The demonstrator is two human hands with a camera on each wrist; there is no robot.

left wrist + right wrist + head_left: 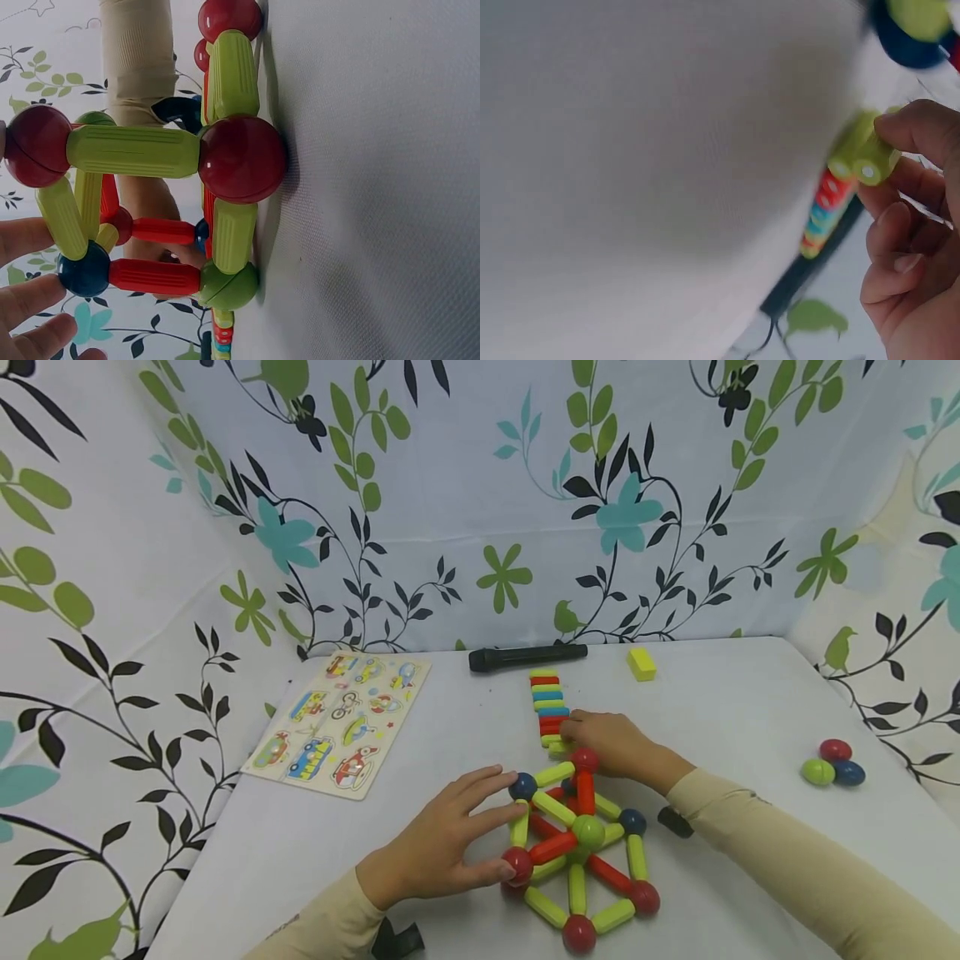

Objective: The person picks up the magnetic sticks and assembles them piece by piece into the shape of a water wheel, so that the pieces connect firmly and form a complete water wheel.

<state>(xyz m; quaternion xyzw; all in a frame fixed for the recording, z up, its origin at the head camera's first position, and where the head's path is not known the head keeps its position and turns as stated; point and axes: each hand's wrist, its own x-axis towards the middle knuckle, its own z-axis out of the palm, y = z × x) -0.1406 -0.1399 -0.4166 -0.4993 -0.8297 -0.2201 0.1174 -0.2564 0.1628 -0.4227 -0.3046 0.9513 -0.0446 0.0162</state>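
A framework of yellow-green and red magnetic rods joined by coloured balls [588, 832] stands on the table in front of me. My left hand [442, 839] is at its left side, fingers spread, with the thumb at a red ball [517, 865] and fingertips by a blue ball [84, 268]. Behind the framework, my right hand [611, 742] pinches a yellow-green rod [876, 159] between thumb and finger. That rod is at the near end of a row of loose rods [549, 695] in yellow-green, red and blue. The framework partly hides the right fingertips in the head view.
A wooden picture puzzle board [341, 722] lies at the left. Along the back are a black microphone [528, 657] and a yellow block [642, 664]. Loose red [836, 750], green [817, 772] and blue [849, 772] balls sit together at the right. A leaf-patterned cloth [450, 510] hangs behind.
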